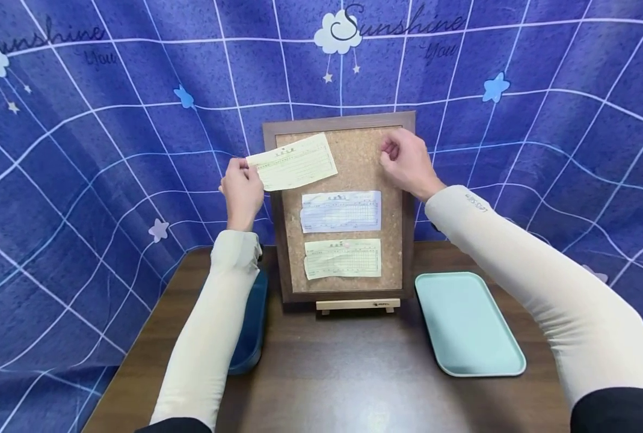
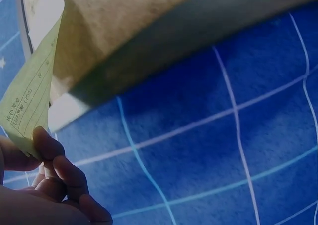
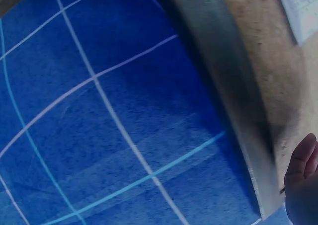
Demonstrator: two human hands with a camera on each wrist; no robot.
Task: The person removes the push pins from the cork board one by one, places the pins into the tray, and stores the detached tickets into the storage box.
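My left hand (image 1: 242,186) pinches the left edge of a pale yellow printed slip (image 1: 299,165), which slants across the top left of a framed corkboard (image 1: 353,165). Thumb and fingertips gripping a corner of it show in the left wrist view. At the board's upper right, my right hand (image 1: 408,159) has its fingers curled in; I cannot tell whether something small is between the fingertips. Below the tilted slip, a bluish printed slip (image 1: 340,211) is on the cork, and under that a pale green one (image 1: 343,260). A small pink spot marks the green slip's top.
The board leans upright on a small wooden stand (image 1: 358,305) on a brown table (image 1: 348,373). To the right lies a mint-green tray (image 1: 470,325). A dark blue bin (image 1: 249,331) is partly hidden behind my left forearm. A blue curtain (image 1: 137,150) hangs behind.
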